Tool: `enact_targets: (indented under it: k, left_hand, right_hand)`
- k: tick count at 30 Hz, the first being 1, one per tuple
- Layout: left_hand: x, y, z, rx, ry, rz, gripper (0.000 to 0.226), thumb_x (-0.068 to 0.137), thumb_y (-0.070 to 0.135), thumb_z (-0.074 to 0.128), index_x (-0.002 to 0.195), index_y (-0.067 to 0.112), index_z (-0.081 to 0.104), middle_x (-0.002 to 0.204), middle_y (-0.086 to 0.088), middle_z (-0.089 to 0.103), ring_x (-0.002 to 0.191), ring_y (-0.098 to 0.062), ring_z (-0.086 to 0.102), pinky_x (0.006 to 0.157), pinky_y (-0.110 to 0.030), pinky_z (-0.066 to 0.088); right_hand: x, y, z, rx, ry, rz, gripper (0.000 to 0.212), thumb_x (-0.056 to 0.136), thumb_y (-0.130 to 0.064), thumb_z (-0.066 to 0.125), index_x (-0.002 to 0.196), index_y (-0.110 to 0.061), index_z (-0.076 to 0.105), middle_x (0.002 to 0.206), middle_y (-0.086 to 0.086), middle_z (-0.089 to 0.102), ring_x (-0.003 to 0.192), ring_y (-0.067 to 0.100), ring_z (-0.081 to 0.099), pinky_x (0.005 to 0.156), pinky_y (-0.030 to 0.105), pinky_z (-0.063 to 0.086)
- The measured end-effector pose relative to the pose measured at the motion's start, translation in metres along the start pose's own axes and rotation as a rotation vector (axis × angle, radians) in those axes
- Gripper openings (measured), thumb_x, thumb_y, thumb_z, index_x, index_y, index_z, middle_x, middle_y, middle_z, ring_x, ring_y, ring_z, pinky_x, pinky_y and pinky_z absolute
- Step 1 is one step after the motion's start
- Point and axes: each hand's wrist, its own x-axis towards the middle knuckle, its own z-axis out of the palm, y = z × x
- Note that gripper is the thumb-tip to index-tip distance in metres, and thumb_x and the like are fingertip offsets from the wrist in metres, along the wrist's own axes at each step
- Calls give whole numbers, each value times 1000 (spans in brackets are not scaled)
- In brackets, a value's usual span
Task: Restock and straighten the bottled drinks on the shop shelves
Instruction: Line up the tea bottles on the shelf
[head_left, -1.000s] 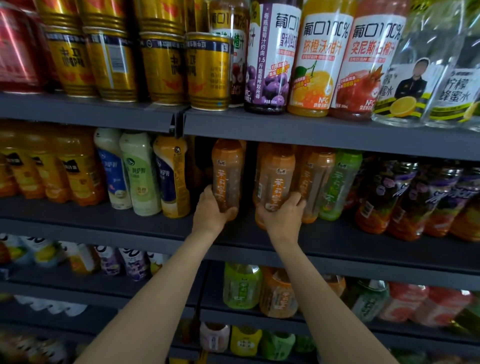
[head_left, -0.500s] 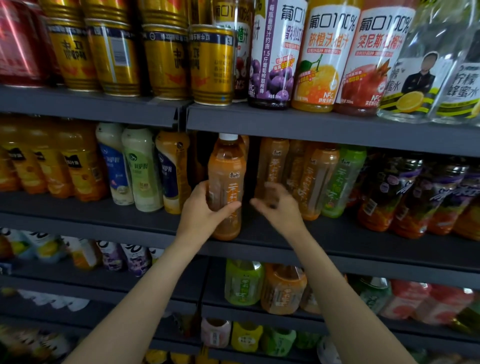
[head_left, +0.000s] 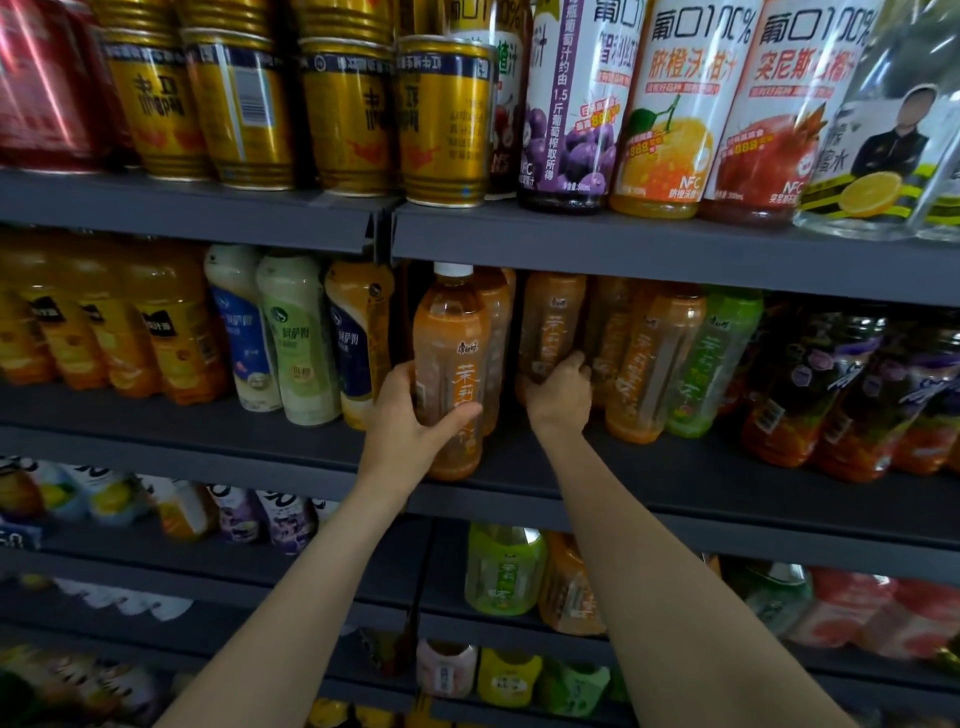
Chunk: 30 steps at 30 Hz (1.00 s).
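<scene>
I see my left hand wrapped around the front orange tea bottle, upright at the middle shelf edge. Just right, my right hand curls around a second orange bottle further back.

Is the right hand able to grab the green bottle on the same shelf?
Probably yes. The green bottle stands at the shelf front, with only one orange bottle between it and the right hand. But that hand already grips another orange bottle, so it must let go first.
</scene>
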Motion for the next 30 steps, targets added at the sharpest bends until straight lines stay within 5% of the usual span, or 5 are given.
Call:
enact_targets:
  k: [8,13,23,27,30]
  left_hand:
    - [-1,0,3,4,24,14,61,74,37,74,124,16,46,119,-1,55,103,-7,50,72,-5,36]
    - [-2,2,2,-3,31,9,63,73,36,74,125,14,45,119,-2,53,106,-10,50,82,-20,39]
    - [-2,0,7,12,62,17,64,73,39,74,124,15,44,117,-2,51,108,-11,49,84,-21,38]
    - [-3,0,7,15,65,24,65,73,38,74,125,13,44,118,-3,50,109,-13,48,86,-23,38]
    - [-3,0,8,7,71,25,66,73,38,74,125,12,44,118,-5,50,110,-15,49,87,-24,38]
  right_hand:
    - [-2,-6,10,-25,32,37,71,79,-32,71,129,-4,30,133,16,38,117,33,49,84,40,47]
    - [-3,-7,9,-43,67,68,75,77,-34,74,129,-4,29,134,16,36,113,33,53,79,40,49]
    - [-3,5,-2,-141,-5,22,81,78,-36,71,136,-4,23,138,18,32,118,36,48,93,47,45]
    - [-23,19,-17,-64,124,-145,60,81,-28,70,125,-3,38,127,17,40,113,32,48,86,40,48]
    - [-42,31,-39,-59,393,-287,50,80,-20,72,118,0,46,119,19,46,109,32,48,88,39,47]
